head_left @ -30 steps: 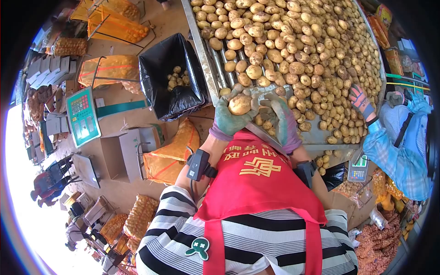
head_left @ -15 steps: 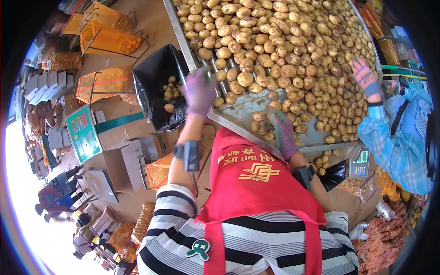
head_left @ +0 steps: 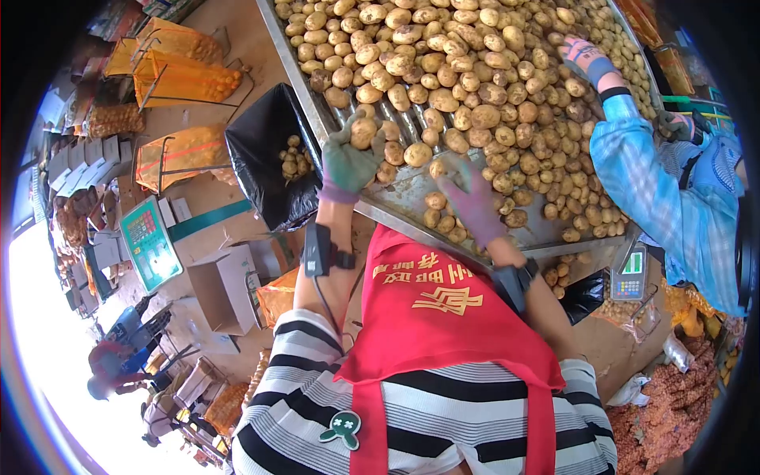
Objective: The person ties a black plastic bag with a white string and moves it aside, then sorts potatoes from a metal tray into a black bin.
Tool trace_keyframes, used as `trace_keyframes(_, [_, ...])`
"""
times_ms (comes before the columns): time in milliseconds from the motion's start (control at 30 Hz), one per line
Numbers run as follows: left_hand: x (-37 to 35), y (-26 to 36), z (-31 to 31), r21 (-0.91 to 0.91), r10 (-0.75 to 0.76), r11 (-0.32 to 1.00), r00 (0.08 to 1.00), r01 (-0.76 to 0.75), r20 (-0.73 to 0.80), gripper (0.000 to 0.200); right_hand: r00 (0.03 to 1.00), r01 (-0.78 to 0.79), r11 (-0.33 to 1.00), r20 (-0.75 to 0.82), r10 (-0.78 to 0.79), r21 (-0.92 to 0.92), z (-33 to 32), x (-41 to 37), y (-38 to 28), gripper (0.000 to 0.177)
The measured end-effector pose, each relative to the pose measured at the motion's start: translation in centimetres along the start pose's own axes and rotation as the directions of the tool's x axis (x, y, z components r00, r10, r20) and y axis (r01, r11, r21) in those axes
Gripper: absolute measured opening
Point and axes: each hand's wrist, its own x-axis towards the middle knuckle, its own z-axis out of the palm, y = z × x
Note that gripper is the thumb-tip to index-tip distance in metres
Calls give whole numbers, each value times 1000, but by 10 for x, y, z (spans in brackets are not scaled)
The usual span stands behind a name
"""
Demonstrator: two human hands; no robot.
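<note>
Red apron (head_left: 451, 324), gold lettering, black-and-white striped sleeves (head_left: 305, 340)

Metal table (head_left: 405, 191), raised rim (head_left: 283, 51), partly exposed rollers (head_left: 406, 123), potatoes (head_left: 485, 116) heaped across it

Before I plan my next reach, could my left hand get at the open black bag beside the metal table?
Probably yes: the left hand is right beside the black bag, with nothing visible between them, though a potato occupies that hand.
</note>
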Motion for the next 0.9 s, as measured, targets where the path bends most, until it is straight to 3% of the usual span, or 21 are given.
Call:
trace_keyframes(33, [-10, 0, -6, -129, -6, 992, 1000, 5, -1, 33, 1000, 0, 1000, 8, 0, 5, 11, 13, -8, 35])
trace_keyframes(100, [-32, -4, -16, -177, -28, 984, 999, 31, 17, 35, 983, 130, 905, 170, -65, -404, 29, 38, -26, 46])
trace_keyframes(133, [-42, -5, -18, -224, -52, 973, 998, 61, 47, 36, 980, 142, 907, 185, -72, -397, 36, 50, -21, 46])
trace_keyframes(200, [-58, -13, -15, -269, -19, 963, 999, 27, 34, 40, 882, 264, 677, 456, 119, -687, 51, 69, -10, 50])
trace_keyframes(267, [-70, -20, -11, -285, 1, 959, 1000, -3, -6, 38, 899, 256, 699, 430, 82, -667, 55, 70, -7, 41])
trace_keyframes(300, [-76, -20, -10, -313, 1, 950, 999, 15, 53, 36, 897, 38, 864, 399, 192, -502, 52, 68, -7, 36])
trace_keyframes(333, [-78, -21, -13, -323, 11, 946, 999, 7, 53, 36, 869, -196, 934, 390, 306, -298, 51, 67, -7, 33])
trace_keyframes(367, [-79, -22, -16, -311, 22, 950, 998, 0, 67, 34, 866, -186, 933, 396, 304, -308, 50, 63, -7, 33])
trace_keyframes(400, [-82, -24, -19, -299, 30, 954, 997, -6, 77, 32, 839, -392, 919, 392, 378, -47, 47, 55, -12, 38])
trace_keyframes(433, [-86, -25, -20, -282, 43, 959, 997, -22, 68, 30, 799, -558, 800, 404, 446, 220, 44, 47, -18, 44])
trace_keyframes(533, [-88, -30, -24, -260, 27, 965, 998, -12, 54, 32, 866, -495, 664, 254, 431, 561, 52, 44, -57, 55])
trace_keyframes(600, [-93, -31, -25, -226, 40, 974, 998, -27, 54, 31, 964, -150, 912, 260, 49, 382, 48, 51, -85, 50])
trace_keyframes(667, [-98, -31, -27, -264, -10, 964, 998, 25, 57, 29, 968, -114, 923, 248, 21, 368, 49, 49, -85, 46])
trace_keyframes(733, [-105, -36, -21, -228, 19, 974, 1000, -14, 18, 28, 973, -47, 940, 228, -33, 337, 50, 50, -82, 44])
trace_keyframes(767, [-107, -37, -18, -185, 44, 982, 999, -47, -22, 27, 967, -128, 878, 256, 6, 462, 56, 48, -64, 42])
trace_keyframes(800, [-109, -37, -17, -186, 49, 981, 999, -52, -20, 27, 966, -124, 878, 258, 1, 462, 54, 44, -71, 42])
trace_keyframes(867, [-112, -41, -13, 80, 222, 971, 973, -227, 62, 19, 871, -308, 942, 438, 222, 134, 41, 18, -90, 34])
trace_keyframes(900, [-122, -33, -5, 65, 194, 979, 980, -192, -38, 22, 874, -307, 943, 430, 226, 130, 40, 4, -82, 34])
